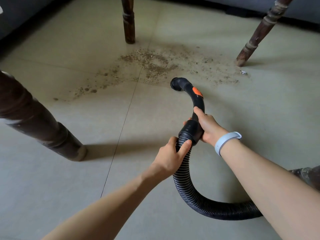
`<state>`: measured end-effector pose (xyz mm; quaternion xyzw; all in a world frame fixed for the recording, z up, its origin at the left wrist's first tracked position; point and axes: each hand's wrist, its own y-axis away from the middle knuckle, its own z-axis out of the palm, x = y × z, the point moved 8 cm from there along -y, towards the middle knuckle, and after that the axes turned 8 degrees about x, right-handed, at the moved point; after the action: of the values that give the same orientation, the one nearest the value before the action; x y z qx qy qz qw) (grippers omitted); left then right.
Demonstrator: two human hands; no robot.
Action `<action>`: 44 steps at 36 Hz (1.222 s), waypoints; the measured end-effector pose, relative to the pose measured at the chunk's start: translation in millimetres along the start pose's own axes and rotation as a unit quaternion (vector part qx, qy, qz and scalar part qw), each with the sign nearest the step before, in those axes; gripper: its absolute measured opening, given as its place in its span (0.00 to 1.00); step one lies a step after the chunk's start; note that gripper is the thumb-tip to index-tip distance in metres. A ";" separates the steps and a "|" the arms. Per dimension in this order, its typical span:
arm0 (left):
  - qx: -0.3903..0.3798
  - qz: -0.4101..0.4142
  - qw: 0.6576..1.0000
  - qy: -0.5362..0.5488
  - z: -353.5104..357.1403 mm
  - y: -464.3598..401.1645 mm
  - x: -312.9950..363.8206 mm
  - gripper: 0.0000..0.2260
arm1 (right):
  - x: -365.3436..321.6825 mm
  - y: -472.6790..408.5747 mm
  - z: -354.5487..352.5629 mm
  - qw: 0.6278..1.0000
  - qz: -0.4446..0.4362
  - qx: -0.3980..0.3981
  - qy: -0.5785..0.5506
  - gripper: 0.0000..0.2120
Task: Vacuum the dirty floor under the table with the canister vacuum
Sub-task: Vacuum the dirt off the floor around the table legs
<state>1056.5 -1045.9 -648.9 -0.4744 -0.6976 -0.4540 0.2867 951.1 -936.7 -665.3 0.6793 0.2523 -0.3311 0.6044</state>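
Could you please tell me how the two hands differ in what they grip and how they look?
The left hand grips the ribbed hose; the right hand grips the smooth black handle tube just ahead of it. The right hand sits farther forward, nearer the nozzle; the left hand sits behind the collar. Only the right wrist wears a pale wristband. Both curl round the same vacuum line.
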 end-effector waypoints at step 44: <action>0.046 -0.023 0.997 0.054 -39.9 -52.9 -6.4 0.21 | -29.3 -34.1 52.2 0.998 -0.021 0.018 0.053 0.22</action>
<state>1008.9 -1091.9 -656.5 -0.4193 -0.7121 -0.4527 0.3349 899.0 -981.8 -668.1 0.7009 0.2921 -0.3119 0.5711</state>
